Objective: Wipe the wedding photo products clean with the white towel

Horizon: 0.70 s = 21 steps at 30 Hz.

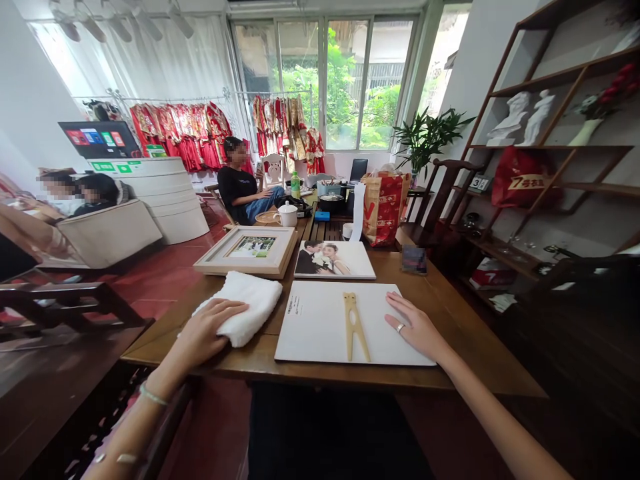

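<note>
My left hand (213, 329) lies over the near-left side of a folded white towel (257, 301), its fingers across the top and its thumb at the near edge. My right hand (414, 325), wearing a ring, rests palm down with fingers stretched out on a white panel (315, 330) with small printed text. On that panel lies a pale, flat, two-pronged hair fork (353, 327), apart from both hands. Behind the panel is a wedding photo print (333, 259). A framed photo (250, 250) in a light wooden frame sits beyond the towel.
The wooden table (465, 333) carries a small dark block (413, 260), a white lidded cup (287, 215), a green bottle (295, 185) and a red-and-brown paper bag (385, 207). A person (245, 183) sits at the far left side. Shelves (545, 150) stand at right.
</note>
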Each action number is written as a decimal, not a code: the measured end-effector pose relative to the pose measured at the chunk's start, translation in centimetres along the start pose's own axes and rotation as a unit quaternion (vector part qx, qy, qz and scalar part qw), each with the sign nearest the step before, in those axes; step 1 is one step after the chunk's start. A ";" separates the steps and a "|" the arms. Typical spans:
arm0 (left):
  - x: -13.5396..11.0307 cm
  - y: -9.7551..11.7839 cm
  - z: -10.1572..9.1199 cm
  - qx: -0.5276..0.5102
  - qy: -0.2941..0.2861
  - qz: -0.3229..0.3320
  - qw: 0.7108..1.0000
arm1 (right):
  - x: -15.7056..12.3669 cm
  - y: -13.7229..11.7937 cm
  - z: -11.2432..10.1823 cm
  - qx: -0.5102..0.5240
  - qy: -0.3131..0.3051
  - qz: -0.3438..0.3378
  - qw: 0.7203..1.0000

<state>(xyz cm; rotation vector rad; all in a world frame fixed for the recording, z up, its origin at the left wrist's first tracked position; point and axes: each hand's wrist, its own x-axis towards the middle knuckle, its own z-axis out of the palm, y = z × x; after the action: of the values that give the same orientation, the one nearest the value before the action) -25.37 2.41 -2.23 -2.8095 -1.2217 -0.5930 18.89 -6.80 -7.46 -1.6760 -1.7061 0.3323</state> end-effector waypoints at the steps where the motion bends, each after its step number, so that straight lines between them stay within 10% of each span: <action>1: 0.4 0.6 0.0 0.000 0.016 -0.006 1.000 | 0.0 0.1 0.0 0.002 0.003 0.000 1.000; 6: 2.4 6.3 0.7 -0.033 0.102 -0.008 0.994 | 0.1 0.6 0.0 0.007 0.006 -0.003 1.000; 10: 4.2 10.7 2.7 -0.034 -0.001 0.071 0.997 | -0.1 0.5 -0.5 0.007 -0.002 0.002 1.000; 21: 10.8 10.3 5.6 0.029 -0.086 0.038 0.995 | 0.0 0.9 -0.2 -0.010 -0.014 -0.008 1.000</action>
<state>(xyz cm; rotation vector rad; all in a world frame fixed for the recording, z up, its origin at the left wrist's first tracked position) -9.52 3.81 -2.34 -2.8932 -1.1300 -0.3121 19.71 -6.75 -7.87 -1.6774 -1.7470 0.3335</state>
